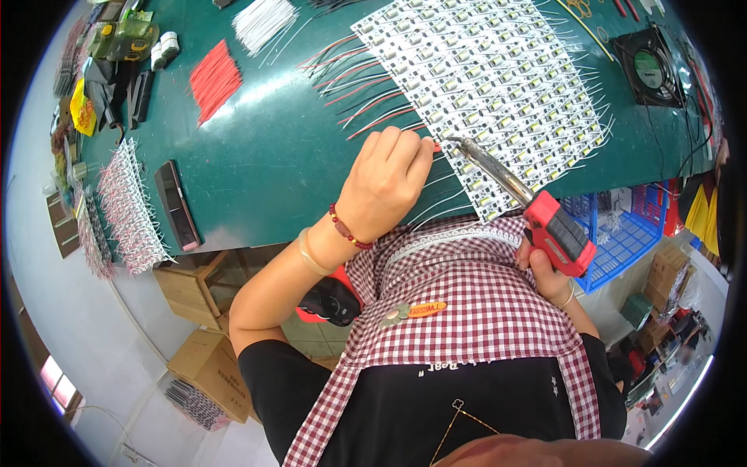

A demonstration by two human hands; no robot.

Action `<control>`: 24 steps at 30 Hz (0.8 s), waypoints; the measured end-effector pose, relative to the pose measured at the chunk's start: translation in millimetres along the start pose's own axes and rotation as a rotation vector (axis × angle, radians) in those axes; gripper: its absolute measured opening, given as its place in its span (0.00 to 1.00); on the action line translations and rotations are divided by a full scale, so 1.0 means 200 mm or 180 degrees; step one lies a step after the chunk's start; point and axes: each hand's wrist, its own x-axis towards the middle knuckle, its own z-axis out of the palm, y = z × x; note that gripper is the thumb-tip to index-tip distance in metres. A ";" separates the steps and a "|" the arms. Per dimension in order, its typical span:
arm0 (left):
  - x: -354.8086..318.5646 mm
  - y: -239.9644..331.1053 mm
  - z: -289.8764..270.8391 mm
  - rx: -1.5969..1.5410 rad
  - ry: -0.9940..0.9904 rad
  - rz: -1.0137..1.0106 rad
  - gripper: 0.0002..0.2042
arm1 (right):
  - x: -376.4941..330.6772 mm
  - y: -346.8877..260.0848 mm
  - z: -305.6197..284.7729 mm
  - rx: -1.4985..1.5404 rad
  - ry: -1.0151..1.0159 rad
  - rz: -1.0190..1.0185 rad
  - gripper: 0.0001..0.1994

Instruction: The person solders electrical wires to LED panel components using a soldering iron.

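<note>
Green work mat point(257, 148): carries a large white panel of LED modules point(490, 86) with short leads along its edges. Left hand point(385, 183): fingers curled together, pinching a thin red wire point(434, 145) at the panel's near-left edge; bead bracelet and bangle on the wrist. Right hand point(545, 272): wrapped around the red grip of a soldering gun point(537, 210), whose metal tip lies just beside the pinched wire end. Loose red and white wires point(362, 97) fan out left of the panel. Bundle of cut red wire point(214, 79) and bundle of white wire point(263, 22) farther left. Black fan point(647, 66) at far right. Blue crate point(622, 229) below the bench edge.
</note>
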 end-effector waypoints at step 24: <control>-0.06 0.08 0.03 -0.0199 0.0136 -0.0111 0.13 | -0.08 0.14 -0.06 -0.0775 0.0075 -0.0158 0.09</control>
